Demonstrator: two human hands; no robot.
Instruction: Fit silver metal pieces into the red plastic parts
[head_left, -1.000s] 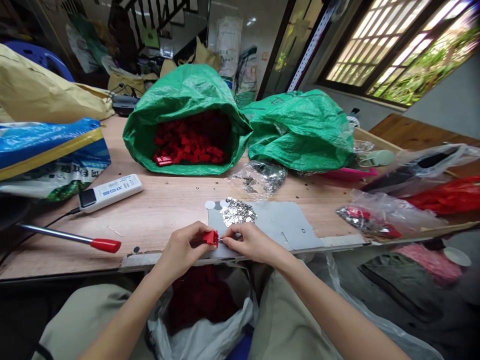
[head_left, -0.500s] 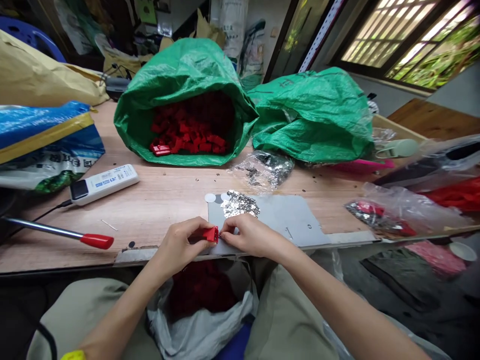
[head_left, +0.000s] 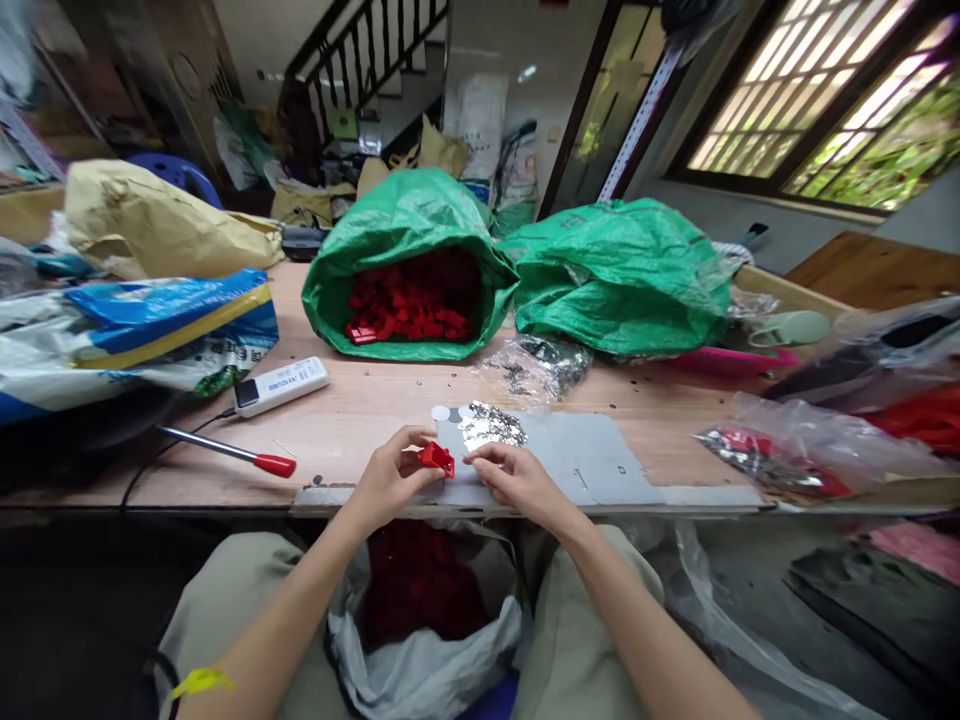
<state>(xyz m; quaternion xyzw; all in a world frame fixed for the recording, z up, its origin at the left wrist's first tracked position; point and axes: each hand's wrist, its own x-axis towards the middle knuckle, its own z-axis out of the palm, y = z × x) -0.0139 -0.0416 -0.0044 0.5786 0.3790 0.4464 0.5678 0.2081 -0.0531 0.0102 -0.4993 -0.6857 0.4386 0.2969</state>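
My left hand (head_left: 397,467) pinches a red plastic part (head_left: 437,459) above the front edge of the grey sheet (head_left: 577,450). Just right of it, my right hand (head_left: 511,478) has its thumb and forefinger pressed together; whatever is between the fingertips is too small to name. A small gap separates those fingertips from the red part. Behind my hands, a pile of shiny metal pieces (head_left: 491,425) lies on the sheet.
A green bag (head_left: 409,215) of red parts stands behind, beside another green bag (head_left: 622,280). A red-tipped lever (head_left: 274,465) and a white device (head_left: 281,387) are left. An open sack (head_left: 420,670) of red parts hangs between my knees.
The view has tilted up and shifted left. My right fingertips have drawn away from the red part, which is now turned in my left hand.
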